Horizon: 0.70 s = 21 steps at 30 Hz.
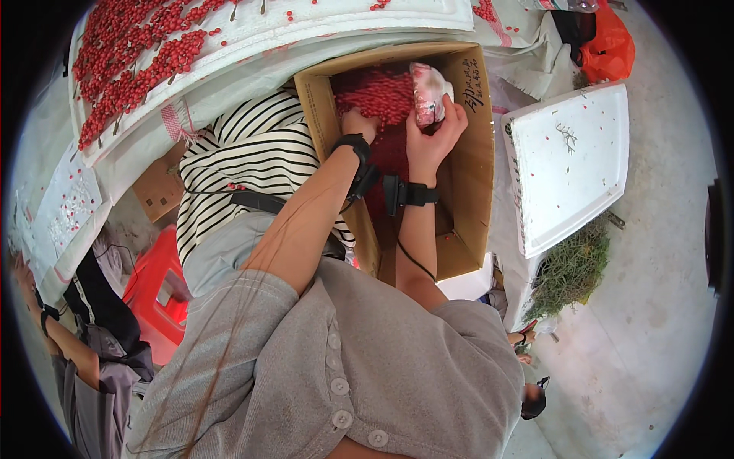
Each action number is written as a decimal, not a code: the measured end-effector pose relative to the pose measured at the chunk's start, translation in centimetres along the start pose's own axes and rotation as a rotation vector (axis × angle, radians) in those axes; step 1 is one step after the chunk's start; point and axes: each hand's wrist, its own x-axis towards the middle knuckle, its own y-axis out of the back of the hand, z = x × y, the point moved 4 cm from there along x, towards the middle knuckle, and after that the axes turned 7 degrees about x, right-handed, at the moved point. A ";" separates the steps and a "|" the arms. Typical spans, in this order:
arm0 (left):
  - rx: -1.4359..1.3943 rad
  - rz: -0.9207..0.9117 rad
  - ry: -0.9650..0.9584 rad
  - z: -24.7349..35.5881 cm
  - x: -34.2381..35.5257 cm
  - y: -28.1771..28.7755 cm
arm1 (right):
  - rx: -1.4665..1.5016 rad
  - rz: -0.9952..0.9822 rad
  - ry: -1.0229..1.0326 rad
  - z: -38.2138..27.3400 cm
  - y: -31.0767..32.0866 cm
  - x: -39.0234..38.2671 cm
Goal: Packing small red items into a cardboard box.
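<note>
Both my arms reach into a deep cardboard box (468, 222) that holds small red berries (382, 84). My left hand (359, 126) is down at the left side of the box among the berries, its fingertips hidden by them or smeared by motion. My right hand (434, 141) grips a white piece with pink-red stains (430, 93), maybe a cut plastic container, at the far right inside the box. Its thumb lies on one side and its fingers on the other. Blurred berries lie between the white piece and my left hand.
A white tray (267, 34) with berry sprigs (145, 53) stands beyond the box. To the right are a white foam lid (569, 164), green stems (573, 271) and a red bag (609, 46). A person in a striped shirt (252, 145) is close on the left, near a red stool (157, 294).
</note>
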 end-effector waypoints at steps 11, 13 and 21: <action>-0.262 -0.020 -0.020 -0.8 0.9 -1.0 | -0.039 -0.021 -0.679 13.6 -5.0 -11.1; -0.231 -0.041 0.049 -1.2 0.8 -1.3 | 0.342 0.147 -1.169 17.5 -7.0 -16.3; -0.435 -0.031 0.082 -1.7 1.1 -2.0 | 1.088 -0.133 -1.882 20.1 -13.7 -21.6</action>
